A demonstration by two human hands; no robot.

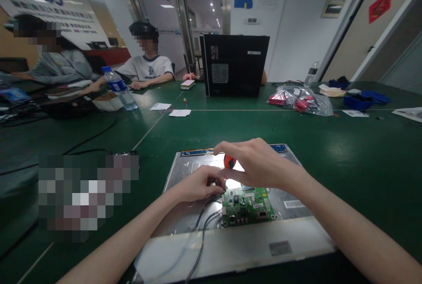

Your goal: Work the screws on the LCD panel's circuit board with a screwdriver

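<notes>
1. Here's the right hand (263, 165), in over the top, thumb and fingers closed round an orange and black tool (230, 162), its rounded end uppermost: a clear grasp.
2. Just below and to the left, it's the left hand (198, 183), fingers curled, thumb and fingertips at the upper-left corner of the green board; whether they pinch anything, I cannot tell.
3. That board (249, 207) lies flat, chips and sockets facing up, near the middle of the panel, with the tool over its upper-left corner.
4. The panel (237, 242) rests metal back up, directly before the person: a blue strip (281, 147) along the far edge, partly hidden by the right hand, and a pale band along the near one.
5. Dark cables (203, 238) run from the board's left side across that near edge.
6. All of this sits on the green surface (356, 156). Straight ahead stands a black case (235, 66); to its left, papers (180, 113) and a blue-capped bottle (120, 88); to its right, a clear bag (301, 100) with red things inside.
7. Over at far left, two people (151, 66) sit at the surface.
</notes>
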